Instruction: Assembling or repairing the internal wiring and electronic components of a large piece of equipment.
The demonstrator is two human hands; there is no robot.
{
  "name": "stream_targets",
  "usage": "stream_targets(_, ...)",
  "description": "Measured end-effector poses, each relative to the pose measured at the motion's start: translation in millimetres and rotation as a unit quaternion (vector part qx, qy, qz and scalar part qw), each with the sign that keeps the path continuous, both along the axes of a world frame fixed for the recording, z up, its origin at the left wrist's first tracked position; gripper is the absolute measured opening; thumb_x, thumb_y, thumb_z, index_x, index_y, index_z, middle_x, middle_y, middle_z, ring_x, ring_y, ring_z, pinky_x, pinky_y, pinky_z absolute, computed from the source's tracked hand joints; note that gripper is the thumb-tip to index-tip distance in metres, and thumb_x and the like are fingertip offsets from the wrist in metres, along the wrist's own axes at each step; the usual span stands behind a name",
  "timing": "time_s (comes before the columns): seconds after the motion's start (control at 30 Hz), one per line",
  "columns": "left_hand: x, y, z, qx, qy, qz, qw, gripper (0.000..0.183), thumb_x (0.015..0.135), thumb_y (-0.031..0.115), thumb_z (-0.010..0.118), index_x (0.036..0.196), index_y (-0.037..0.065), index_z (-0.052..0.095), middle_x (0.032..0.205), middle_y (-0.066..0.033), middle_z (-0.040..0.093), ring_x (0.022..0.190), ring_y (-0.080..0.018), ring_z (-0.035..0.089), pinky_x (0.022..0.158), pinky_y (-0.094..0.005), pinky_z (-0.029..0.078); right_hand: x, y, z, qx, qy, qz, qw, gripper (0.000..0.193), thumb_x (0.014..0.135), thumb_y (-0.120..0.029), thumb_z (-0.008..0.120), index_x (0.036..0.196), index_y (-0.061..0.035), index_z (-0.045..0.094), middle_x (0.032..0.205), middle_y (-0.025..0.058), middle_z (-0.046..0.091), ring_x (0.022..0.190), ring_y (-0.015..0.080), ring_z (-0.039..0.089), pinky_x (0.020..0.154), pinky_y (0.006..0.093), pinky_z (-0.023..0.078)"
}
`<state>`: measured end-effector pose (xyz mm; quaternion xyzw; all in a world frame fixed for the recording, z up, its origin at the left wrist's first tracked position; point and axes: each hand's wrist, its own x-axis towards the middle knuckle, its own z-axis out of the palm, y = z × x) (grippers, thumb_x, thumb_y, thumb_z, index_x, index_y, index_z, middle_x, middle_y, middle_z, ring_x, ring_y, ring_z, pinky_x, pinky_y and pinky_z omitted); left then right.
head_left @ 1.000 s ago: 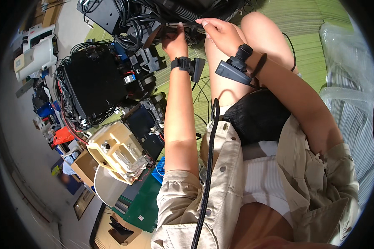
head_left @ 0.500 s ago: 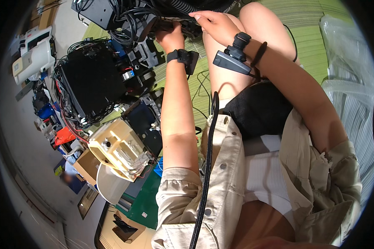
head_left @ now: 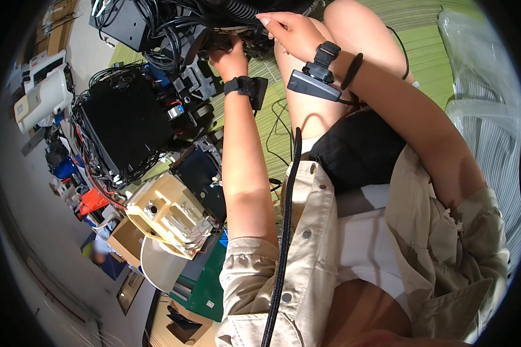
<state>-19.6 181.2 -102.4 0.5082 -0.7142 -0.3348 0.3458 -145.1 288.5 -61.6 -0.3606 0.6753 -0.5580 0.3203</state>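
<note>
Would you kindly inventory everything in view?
Cables: many, black, top
Ribbed hose: one, dark, top
Flat box: one, black, left
Plastic frame: one, cream, lower left
Case: one, green, lower left
Machine housing: one, white, far left
Cardboard boxes: several, brown, left
Orange object: one, orange, left
Other clutter: uncountable, mixed, left
Plastic wrap: uncounted, clear, right
Floor: one, green, upper right
Cord: one, black, bottom
Wrist devices: two, black, one per wrist
Jacket: one, beige, bottom
Legs: two, bare, top
Left hand: one, bare, at the cables
Right hand: one, bare, by the ribbed hose
</note>
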Motion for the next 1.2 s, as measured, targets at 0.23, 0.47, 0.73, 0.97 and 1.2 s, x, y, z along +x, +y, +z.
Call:
stream_targets(0.23, 4.8, -4.7, -9.8, 0.005, -0.001, -0.033, 0.999, 0.012, 0.076, 0.007, 0.060, 0.078, -0.004, 0.054, 0.068, -0.0074, 0.061, 0.059, -0.0136, 0.057, 0.055, -0.0240, 0.043, 1.2, -0.8, -4.6, -0.005, -0.023, -0.004, 1.000, 0.027, 0.087, -0.024, 0.048, 0.107, -0.0084, 0.058, 0.070, 0.0026, 0.057, 0.053, 0.0053, 0.048, 0.048, 0.0196, 0.041)
stream_targets(0.47, -3.5, 3.7, 1.7, -0.027, -0.001, 0.005, 1.000, 0.019, 0.075, 0.011, 0.061, 0.082, -0.005, 0.054, 0.074, -0.0102, 0.062, 0.063, -0.0166, 0.058, 0.060, -0.0275, 0.044, -4.7, -6.6, -8.8, -0.024, 0.028, 0.016, 0.999, 0.027, 0.084, -0.023, 0.047, 0.100, -0.0044, 0.059, 0.085, 0.0110, 0.061, 0.080, 0.0195, 0.055, 0.074, 0.0276, 0.044)
stream_targets(0.73, -19.7, 10.5, 14.2, -0.039, 0.010, 0.055, 0.998, 0.024, 0.072, 0.016, 0.066, 0.077, -0.007, 0.057, 0.074, -0.0128, 0.062, 0.064, -0.0215, 0.059, 0.062, -0.0300, 0.045, -2.2, -4.5, -3.5, 0.020, 0.036, -0.048, 0.998, 0.029, 0.082, -0.029, 0.047, 0.095, -0.0073, 0.061, 0.090, 0.0143, 0.061, 0.085, 0.0305, 0.057, 0.077, 0.0333, 0.045)
stream_targets(0.97, -19.7, 12.1, 21.2, 0.005, -0.019, 0.072, 0.997, 0.027, 0.069, 0.016, 0.068, 0.072, -0.009, 0.056, 0.074, -0.0165, 0.062, 0.064, -0.0246, 0.060, 0.060, -0.0325, 0.046, -4.2, -2.8, 2.4, 0.037, 0.082, -0.047, 0.995, 0.027, 0.082, -0.026, 0.049, 0.097, -0.0063, 0.061, 0.091, 0.0134, 0.062, 0.084, 0.0252, 0.059, 0.077, 0.0301, 0.046)
stream_targets(1.2, -15.5, 7.5, 21.1, -0.047, -0.046, 0.037, 0.997, 0.023, 0.067, 0.015, 0.064, 0.064, -0.006, 0.056, 0.065, -0.0158, 0.062, 0.057, -0.0269, 0.061, 0.057, -0.0327, 0.047, -4.9, -4.3, 1.2, 0.047, 0.051, -0.029, 0.997, 0.031, 0.082, -0.029, 0.047, 0.097, -0.0068, 0.061, 0.095, 0.0141, 0.061, 0.091, 0.0289, 0.057, 0.083, 0.0324, 0.044)
